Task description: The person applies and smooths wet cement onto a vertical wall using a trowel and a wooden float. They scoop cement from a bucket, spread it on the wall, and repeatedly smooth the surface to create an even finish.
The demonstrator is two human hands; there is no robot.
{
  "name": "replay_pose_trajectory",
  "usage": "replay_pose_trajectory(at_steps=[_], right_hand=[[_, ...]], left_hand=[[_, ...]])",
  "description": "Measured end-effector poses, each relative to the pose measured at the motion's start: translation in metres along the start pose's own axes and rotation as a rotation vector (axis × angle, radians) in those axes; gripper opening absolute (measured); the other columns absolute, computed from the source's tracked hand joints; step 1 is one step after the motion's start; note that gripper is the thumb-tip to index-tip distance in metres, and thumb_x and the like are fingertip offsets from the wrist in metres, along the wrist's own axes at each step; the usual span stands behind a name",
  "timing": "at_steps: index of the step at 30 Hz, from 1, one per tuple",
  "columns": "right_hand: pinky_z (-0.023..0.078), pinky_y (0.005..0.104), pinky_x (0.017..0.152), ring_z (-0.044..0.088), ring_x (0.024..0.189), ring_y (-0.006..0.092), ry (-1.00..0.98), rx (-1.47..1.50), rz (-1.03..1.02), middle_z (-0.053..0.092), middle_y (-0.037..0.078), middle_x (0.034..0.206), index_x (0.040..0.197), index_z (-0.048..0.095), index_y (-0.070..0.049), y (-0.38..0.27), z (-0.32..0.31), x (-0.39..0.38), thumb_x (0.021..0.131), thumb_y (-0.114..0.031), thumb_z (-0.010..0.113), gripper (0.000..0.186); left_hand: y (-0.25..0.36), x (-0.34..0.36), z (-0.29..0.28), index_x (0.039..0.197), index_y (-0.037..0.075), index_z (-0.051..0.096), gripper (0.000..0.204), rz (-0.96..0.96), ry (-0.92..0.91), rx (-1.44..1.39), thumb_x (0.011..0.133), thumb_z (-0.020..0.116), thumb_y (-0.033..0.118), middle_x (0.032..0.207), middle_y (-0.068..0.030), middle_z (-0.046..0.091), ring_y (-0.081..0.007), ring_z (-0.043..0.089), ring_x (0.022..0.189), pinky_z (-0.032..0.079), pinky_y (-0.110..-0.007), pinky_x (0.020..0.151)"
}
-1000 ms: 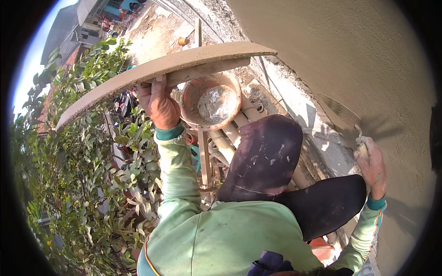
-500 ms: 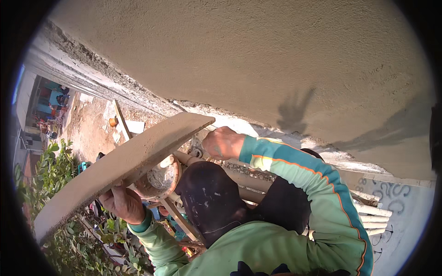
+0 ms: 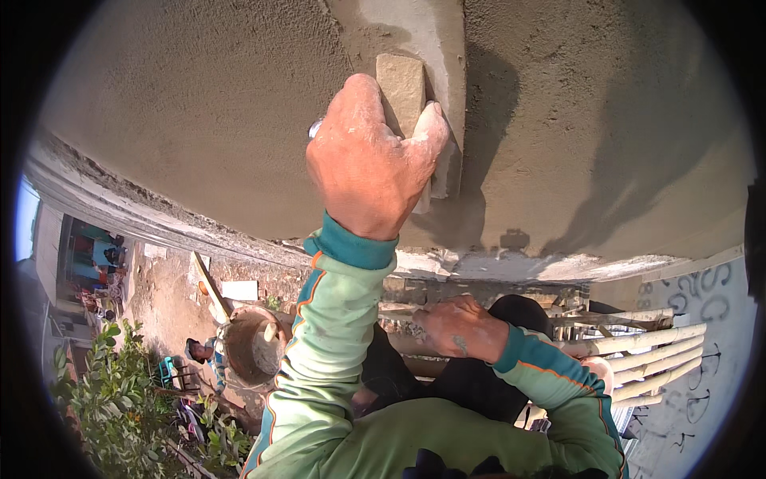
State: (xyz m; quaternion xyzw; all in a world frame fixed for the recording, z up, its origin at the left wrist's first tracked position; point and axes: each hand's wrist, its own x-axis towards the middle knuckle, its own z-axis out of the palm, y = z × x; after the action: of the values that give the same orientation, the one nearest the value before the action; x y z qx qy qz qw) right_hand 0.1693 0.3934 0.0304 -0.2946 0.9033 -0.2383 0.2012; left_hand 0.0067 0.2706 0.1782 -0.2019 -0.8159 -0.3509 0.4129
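Note:
My left hand (image 3: 371, 164) reaches up to the wall, its fingers wrapped round the pale block-shaped handle (image 3: 401, 88) of a long plastering float. The float's flat grey board (image 3: 447, 48) lies along the freshly plastered wall (image 3: 239, 104) and runs out of the top of the view. Lower down, my right hand (image 3: 463, 329) is held in front of my dark-trousered legs, well apart from the float. Its fingers are curled, and whatever is in them, if anything, is hidden.
A round bucket (image 3: 254, 347) with grey mortar residue stands at lower left, a person (image 3: 209, 355) beyond it. Leafy plants (image 3: 120, 399) fill the lower left corner. Bamboo poles (image 3: 654, 359) lie at right, below the wall's rough lower edge (image 3: 511, 263).
My left hand has swung the float up from the lower left onto the wall. My right hand has moved down and right, away from the float.

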Motion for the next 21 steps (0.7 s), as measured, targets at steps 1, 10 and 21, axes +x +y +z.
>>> replay_pose_trajectory(at_steps=[1, 10, 21], right_hand=[[0.059, 0.0551, 0.077, 0.075, 0.091, 0.0411, 0.025, 0.018, -0.030, 0.076, 0.018, 0.095, 0.108, 0.072, -0.004, 0.006, 0.005, -0.008, 0.092, -0.019, 0.063, 0.024], [0.060, 0.0514, 0.076, 0.072, 0.097, 0.0388, 0.025, 0.060, -0.112, 0.071, 0.016, 0.104, 0.111, 0.063, -0.006, 0.032, -0.006, -0.077, 0.095, -0.035, 0.071, 0.034], [0.056, 0.0528, 0.080, 0.071, 0.094, 0.0417, 0.116, 0.185, -0.178, 0.070, 0.020, 0.096, 0.111, 0.063, -0.003, 0.045, -0.032, -0.091, 0.095, -0.029, 0.071, 0.032]], left_hand=[[0.009, 0.005, 0.013, 0.080, 0.004, 0.055, 0.041, -0.004, 0.037, 0.106, 0.077, 0.088, 0.028, 0.071, -0.0174, 0.060, -0.0408, 0.060, 0.065, 0.050, -0.048, 0.061], [-0.030, -0.219, 0.166, 0.093, 0.006, 0.054, 0.042, -0.279, -0.120, 0.072, 0.076, 0.087, 0.025, 0.098, -0.0182, 0.056, -0.0454, 0.063, 0.088, 0.051, -0.054, 0.071], [0.004, -0.082, 0.099, 0.083, 0.004, 0.053, 0.046, -0.111, 0.062, 0.157, 0.074, 0.092, 0.025, 0.084, -0.0172, 0.056, -0.0421, 0.057, 0.076, 0.048, -0.049, 0.067]])
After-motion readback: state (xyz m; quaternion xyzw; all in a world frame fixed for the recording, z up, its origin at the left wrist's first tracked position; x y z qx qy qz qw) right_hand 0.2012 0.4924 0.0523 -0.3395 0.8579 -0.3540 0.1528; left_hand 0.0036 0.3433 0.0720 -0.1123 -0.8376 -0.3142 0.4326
